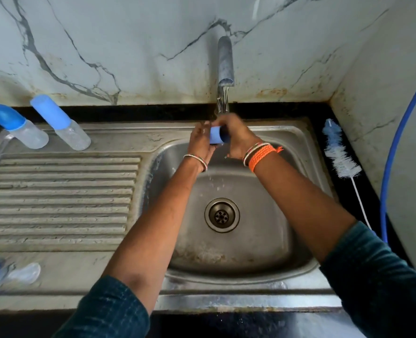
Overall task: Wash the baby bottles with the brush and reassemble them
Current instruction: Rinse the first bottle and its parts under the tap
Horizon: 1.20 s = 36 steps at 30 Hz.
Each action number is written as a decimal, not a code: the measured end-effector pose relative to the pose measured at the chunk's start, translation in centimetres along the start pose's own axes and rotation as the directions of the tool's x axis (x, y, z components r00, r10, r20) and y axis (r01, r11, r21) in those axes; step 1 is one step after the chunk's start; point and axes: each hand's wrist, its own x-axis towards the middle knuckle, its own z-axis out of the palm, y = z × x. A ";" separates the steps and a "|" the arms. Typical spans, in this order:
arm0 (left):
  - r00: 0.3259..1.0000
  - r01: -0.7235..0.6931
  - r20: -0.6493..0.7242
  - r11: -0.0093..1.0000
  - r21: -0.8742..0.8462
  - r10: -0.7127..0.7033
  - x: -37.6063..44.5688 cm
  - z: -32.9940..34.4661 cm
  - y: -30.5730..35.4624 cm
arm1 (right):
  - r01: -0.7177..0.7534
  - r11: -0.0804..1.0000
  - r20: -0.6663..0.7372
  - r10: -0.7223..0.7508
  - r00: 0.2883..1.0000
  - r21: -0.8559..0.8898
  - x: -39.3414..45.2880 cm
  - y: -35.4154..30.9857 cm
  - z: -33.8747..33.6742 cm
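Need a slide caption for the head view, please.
Both hands rinse a blue bottle cap under the running tap.

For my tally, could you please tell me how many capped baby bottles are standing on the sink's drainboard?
2: one capped bottle at the drainboard's far-left corner, the second capped bottle just right of it. Loose parts lie at the near-left edge; more may be out of frame.

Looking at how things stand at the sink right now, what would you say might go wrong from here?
1. The wet blue cap, held by both the left hand and right hand under the running tap, might slip and fall toward the open drain.
2. The two capped bottles stand near the drainboard's back edge; a stray elbow might topple them.
3. The brush lies on the stained counter and may pick up grime.
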 end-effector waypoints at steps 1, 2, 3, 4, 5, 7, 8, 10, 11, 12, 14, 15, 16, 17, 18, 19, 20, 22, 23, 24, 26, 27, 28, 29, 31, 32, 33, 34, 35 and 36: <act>1.000 0.006 0.007 1.000 -0.003 -0.006 0.1 0.1 -0.8 | -0.021 0.995 -0.027 0.024 0.999 0.095 0.8 -0.1 -0.6; 1.000 0.023 0.006 1.000 0.001 -0.023 0.0 0.3 -1.2 | -0.020 0.997 -0.068 0.024 0.997 0.070 1.4 -0.1 -0.5; 0.999 0.047 -0.004 0.999 0.024 -0.047 0.0 0.3 -1.7 | -0.025 0.991 -0.102 0.012 0.995 -0.131 1.4 0.3 0.1; 0.998 0.055 -0.009 0.997 0.059 -0.054 0.2 0.2 -2.1 | -0.021 0.909 -0.195 -0.066 0.979 -0.417 1.1 1.0 1.0; 0.998 -0.017 -0.060 0.982 0.190 0.029 0.2 0.2 -1.9 | -0.049 0.731 -0.273 -0.191 0.943 -0.680 0.9 1.9 1.4; 0.993 -0.016 -0.108 0.962 0.274 0.048 0.4 0.3 -1.2 | 0.030 0.391 -0.173 -0.473 0.864 -0.920 0.3 3.7 1.6; 0.994 0.036 -0.107 0.962 0.270 -0.008 0.5 0.2 -0.6 | 0.146 0.249 -0.027 -0.582 0.812 -0.957 -0.3 4.1 1.0; 0.982 0.187 -0.026 0.954 0.236 -0.186 0.3 -0.5 0.2 | 0.374 -0.005 0.283 -0.661 0.695 -0.928 -0.3 4.2 -1.0; 0.966 0.249 -0.004 0.921 0.298 -0.260 0.4 -0.8 0.3 | 0.447 -0.094 0.392 -0.657 0.644 -0.890 0.0 4.1 -2.0; 0.952 0.286 0.011 0.904 0.317 -0.305 0.0 -0.9 0.4 | 0.471 -0.134 0.437 -0.647 0.625 -0.872 0.5 4.4 -2.5; 0.971 0.237 -0.019 0.946 0.219 -0.239 -0.5 -0.1 0.2 | 0.469 0.068 0.301 -0.683 0.665 -0.880 0.9 4.2 -2.4; 0.986 0.166 -0.013 0.976 0.140 -0.166 -0.9 0.5 -0.2 | 0.439 0.311 0.116 -0.691 0.714 -0.843 1.4 3.7 -2.1; 0.995 0.094 -0.035 0.989 0.114 -0.091 -1.0 1.2 -0.8 | 0.371 0.486 -0.031 -0.637 0.770 -0.791 2.5 3.2 -1.7; 0.998 0.046 -0.057 0.990 0.131 -0.038 -1.2 1.5 -1.4 | 0.289 0.666 -0.144 -0.515 0.845 -0.687 3.4 2.8 -1.3; 0.995 0.039 -0.092 0.983 0.182 -0.022 -1.3 1.5 -1.9 | 0.221 0.692 -0.121 -0.409 0.904 -0.688 4.0 2.6 -0.8; 0.992 0.047 -0.127 0.975 0.217 -0.020 -1.1 1.0 -2.2 | 0.212 0.637 -0.039 -0.356 0.934 -0.741 3.7 2.4 -0.3; 0.991 0.106 -0.105 0.974 0.201 -0.086 -0.9 0.6 -2.2 | 0.248 0.516 0.034 -0.388 0.921 -0.820 3.5 2.7 0.1; 0.968 0.250 -0.014 0.961 0.121 -0.250 -1.0 -0.3 -0.9 | 0.376 0.298 0.186 -0.511 0.839 -0.877 2.2 3.6 -0.2; 0.939 0.342 -0.003 0.929 0.138 -0.345 -0.9 -0.8 -0.2 | 0.461 0.205 0.285 -0.556 0.781 -0.864 2.0 4.0 -0.9; 0.908 0.409 -0.009 0.884 0.226 -0.418 -0.8 -1.5 0.2 | 0.540 0.116 0.404 -0.538 0.740 -0.834 1.8 4.3 -1.7; 0.836 0.505 0.005 0.774 0.382 -0.549 -0.8 -2.8 0.6 | 0.659 -0.142 0.651 -0.406 0.641 -0.738 1.8 3.4 -3.7; 0.800 0.531 0.021 0.724 0.440 -0.599 -1.0 -3.4 0.7 | 0.682 -0.286 0.738 -0.323 0.592 -0.672 1.9 2.6 -4.5; 0.779 0.530 0.023 0.678 0.509 -0.627 -1.0 -3.8 0.5 | 0.674 -0.443 0.801 -0.230 0.552 -0.592 2.1 1.9 -5.2; 0.765 0.525 0.014 0.637 0.564 -0.644 -1.0 -3.8 0.5 | 0.643 -0.582 0.842 -0.148 0.518 -0.498 2.1 1.0 -5.7; 0.778 0.500 -0.035 0.585 0.638 -0.627 -1.1 -3.1 0.8 | 0.523 -0.785 0.856 -0.019 0.516 -0.333 2.0 -0.6 -6.0; 0.796 0.485 -0.062 0.573 0.660 -0.602 -1.0 -2.7 1.1 | 0.444 -0.852 0.860 -0.017 0.510 -0.279 1.8 -1.3 -5.8; 0.810 0.479 -0.087 0.568 0.669 -0.580 -0.9 -2.4 1.4 | 0.389 -0.885 0.875 -0.039 0.482 -0.254 1.7 -1.6 -5.7; 0.821 0.476 -0.095 0.585 0.657 -0.563 -0.8 -2.3 1.6 | 0.371 -0.894 0.893 -0.067 0.445 -0.251 1.7 -1.8 -5.5; 0.834 0.470 -0.070 0.639 0.609 -0.548 -0.7 -2.3 1.7 | 0.392 -0.869 0.893 -0.116 0.434 -0.303 1.8 -1.5 -5.4; 0.849 0.454 -0.011 0.718 0.527 -0.529 -0.4 -2.5 1.7 | 0.438 -0.801 0.866 -0.188 0.463 -0.408 2.1 -0.8 -5.5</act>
